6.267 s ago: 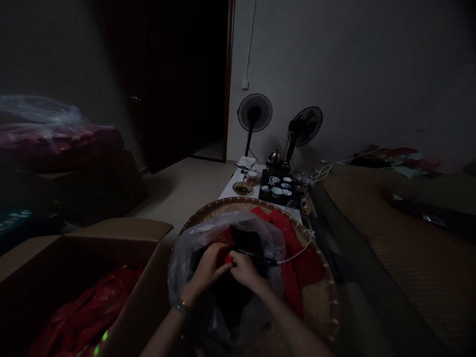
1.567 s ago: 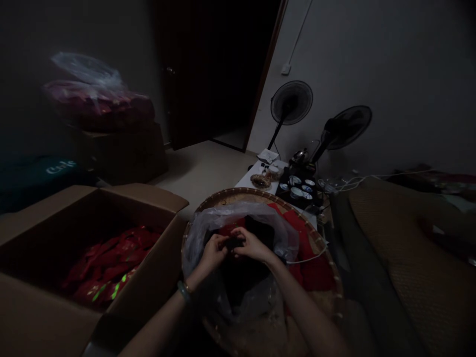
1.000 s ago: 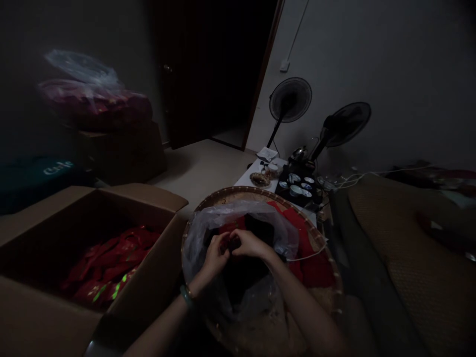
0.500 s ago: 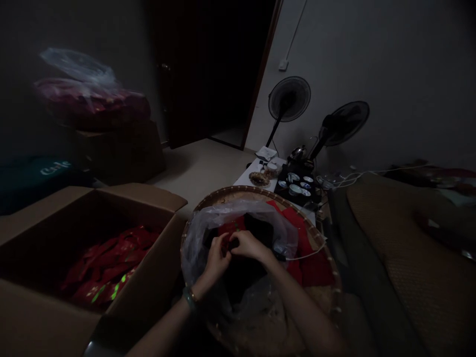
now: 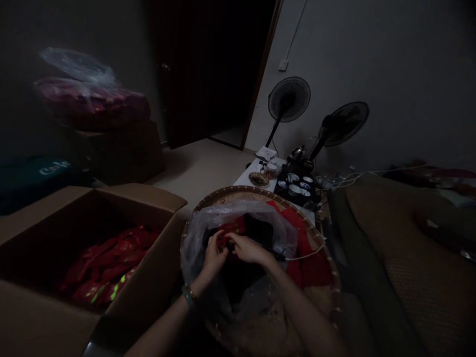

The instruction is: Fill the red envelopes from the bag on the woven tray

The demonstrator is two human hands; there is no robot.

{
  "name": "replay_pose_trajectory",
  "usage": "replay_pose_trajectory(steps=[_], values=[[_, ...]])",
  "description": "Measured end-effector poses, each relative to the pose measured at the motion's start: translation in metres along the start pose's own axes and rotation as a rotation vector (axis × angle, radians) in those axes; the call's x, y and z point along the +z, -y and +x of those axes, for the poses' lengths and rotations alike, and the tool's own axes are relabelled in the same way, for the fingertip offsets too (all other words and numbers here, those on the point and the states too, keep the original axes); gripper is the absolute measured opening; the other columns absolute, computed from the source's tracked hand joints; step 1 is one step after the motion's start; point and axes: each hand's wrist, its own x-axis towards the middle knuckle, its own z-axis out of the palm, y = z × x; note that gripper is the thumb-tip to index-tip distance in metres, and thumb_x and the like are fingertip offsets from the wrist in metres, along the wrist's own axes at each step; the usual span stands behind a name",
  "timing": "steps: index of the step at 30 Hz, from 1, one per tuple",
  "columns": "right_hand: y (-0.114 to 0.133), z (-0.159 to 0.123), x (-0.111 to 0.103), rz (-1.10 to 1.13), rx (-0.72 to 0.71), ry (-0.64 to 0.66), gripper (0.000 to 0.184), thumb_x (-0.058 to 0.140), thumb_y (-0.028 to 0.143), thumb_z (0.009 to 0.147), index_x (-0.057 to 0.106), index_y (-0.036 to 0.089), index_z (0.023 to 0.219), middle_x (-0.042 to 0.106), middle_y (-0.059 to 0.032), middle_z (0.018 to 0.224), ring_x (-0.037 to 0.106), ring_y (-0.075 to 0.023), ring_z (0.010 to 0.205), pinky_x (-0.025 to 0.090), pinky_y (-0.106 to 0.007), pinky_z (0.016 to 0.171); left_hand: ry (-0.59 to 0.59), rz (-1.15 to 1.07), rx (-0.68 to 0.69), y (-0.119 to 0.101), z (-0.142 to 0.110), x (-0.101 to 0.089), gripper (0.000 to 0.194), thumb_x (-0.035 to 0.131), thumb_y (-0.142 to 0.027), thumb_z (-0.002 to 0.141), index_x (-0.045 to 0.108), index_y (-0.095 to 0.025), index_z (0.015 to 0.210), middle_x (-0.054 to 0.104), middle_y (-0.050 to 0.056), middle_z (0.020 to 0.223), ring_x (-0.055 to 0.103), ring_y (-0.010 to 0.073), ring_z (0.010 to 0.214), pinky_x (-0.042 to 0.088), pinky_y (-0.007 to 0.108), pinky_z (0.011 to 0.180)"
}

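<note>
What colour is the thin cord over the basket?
The cord is white, clearest in the head view.

1. We count two hands: one left hand (image 5: pixel 214 256), one right hand (image 5: pixel 248 249).
2. We see one round woven tray (image 5: pixel 241 189).
3. We find two clear plastic bags (image 5: pixel 195 235).
4. We count two cardboard boxes (image 5: pixel 40 320).
5. We see two fans (image 5: pixel 289 100).
6. We count six cups and bowls (image 5: pixel 295 190).
7. We cannot count the overlapping red pieces (image 5: pixel 107 263).

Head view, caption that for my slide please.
Left hand and right hand close together over a plastic bag on a woven tray.
</note>
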Motion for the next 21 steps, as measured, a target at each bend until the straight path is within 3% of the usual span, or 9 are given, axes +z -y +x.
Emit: replay_pose_trajectory(steps=[7, 10, 13, 16, 21], values=[[-0.003, 0.0, -0.006, 0.163, 0.078, -0.07, 0.052, 0.034, 0.001, 0.07, 0.051, 0.019, 0.115, 0.061, -0.0086, 0.108, 0.062, -0.016, 0.087, 0.052, -0.029, 0.07, -0.012, 0.015, 0.013, -0.005, 0.001, -0.002, 0.049, 0.051, -0.007, 0.06, 0.051, -0.019, 0.108, 0.053, 0.004, 0.099, 0.056, 0.0158, 0.084, 0.048, 0.03, 0.072], [-0.003, -0.002, -0.002, 0.076, 0.053, -0.044, 0.051, 0.032, 0.001, 0.071, 0.05, 0.015, 0.117, 0.063, -0.0112, 0.105, 0.062, -0.017, 0.089, 0.05, -0.029, 0.074, -0.018, 0.021, 0.006, -0.005, 0.003, -0.002, 0.049, 0.052, -0.007, 0.06, 0.051, -0.019, 0.108, 0.053, 0.004, 0.098, 0.056, 0.0149, 0.081, 0.047, 0.028, 0.069], [-0.002, -0.003, 0.006, -0.052, -0.049, 0.03, 0.055, 0.034, 0.0, 0.07, 0.046, 0.017, 0.122, 0.065, -0.0085, 0.105, 0.06, -0.0167, 0.095, 0.046, -0.028, 0.082, -0.007, 0.004, 0.01, -0.005, 0.003, -0.003, 0.047, 0.054, -0.011, 0.063, 0.05, -0.019, 0.109, 0.053, 0.005, 0.1, 0.055, 0.0149, 0.083, 0.047, 0.027, 0.068], [0.0, -0.002, 0.013, -0.141, -0.058, 0.063, 0.059, 0.037, 0.002, 0.071, 0.039, 0.018, 0.127, 0.065, -0.008, 0.105, 0.06, -0.0172, 0.095, 0.044, -0.027, 0.082, 0.015, -0.005, 0.034, -0.007, 0.001, -0.004, 0.043, 0.056, -0.018, 0.066, 0.051, -0.019, 0.109, 0.053, 0.006, 0.102, 0.055, 0.016, 0.086, 0.046, 0.028, 0.071], [0.003, -0.004, 0.001, -0.105, -0.094, 0.047, 0.06, 0.036, 0.001, 0.07, 0.041, 0.02, 0.126, 0.063, -0.0072, 0.108, 0.059, -0.0167, 0.097, 0.044, -0.028, 0.083, 0.009, -0.037, 0.057, -0.007, 0.002, -0.005, 0.043, 0.056, -0.017, 0.067, 0.051, -0.019, 0.109, 0.053, 0.006, 0.105, 0.054, 0.0169, 0.09, 0.046, 0.029, 0.075]])
